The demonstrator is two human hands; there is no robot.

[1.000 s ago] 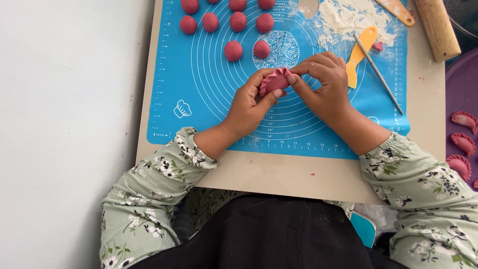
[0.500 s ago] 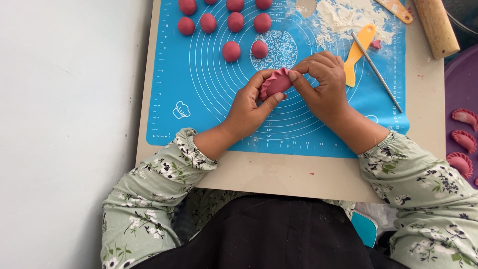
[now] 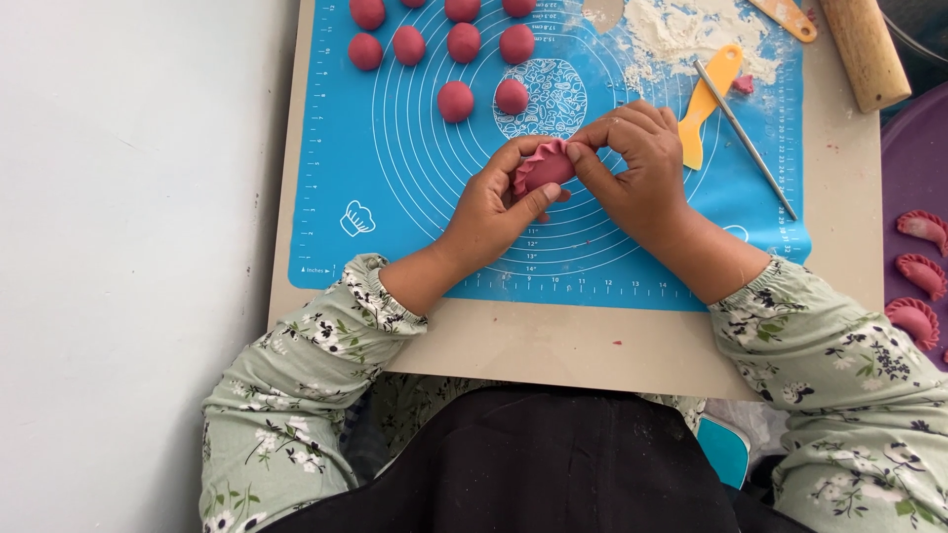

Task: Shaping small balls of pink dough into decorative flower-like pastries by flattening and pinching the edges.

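A pink dumpling (image 3: 543,168) with a pleated edge sits between both hands above the blue silicone mat (image 3: 395,197). My left hand (image 3: 494,207) cradles it from below, thumb against its side. My right hand (image 3: 632,163) pinches its upper edge with thumb and fingertips. Several pink dough balls (image 3: 455,102) lie in rows on the mat beyond my hands.
The mat lies on a tan board (image 3: 592,345). To the right of my hands are an orange scraper (image 3: 706,104), a thin metal rod (image 3: 746,138), loose flour (image 3: 691,30) and a wooden rolling pin (image 3: 864,49). Finished pleated dumplings (image 3: 923,271) rest on a purple tray at the far right.
Both hands have stayed in place, and the fingers of my right hand have shifted slightly along the dumpling's pleated edge.
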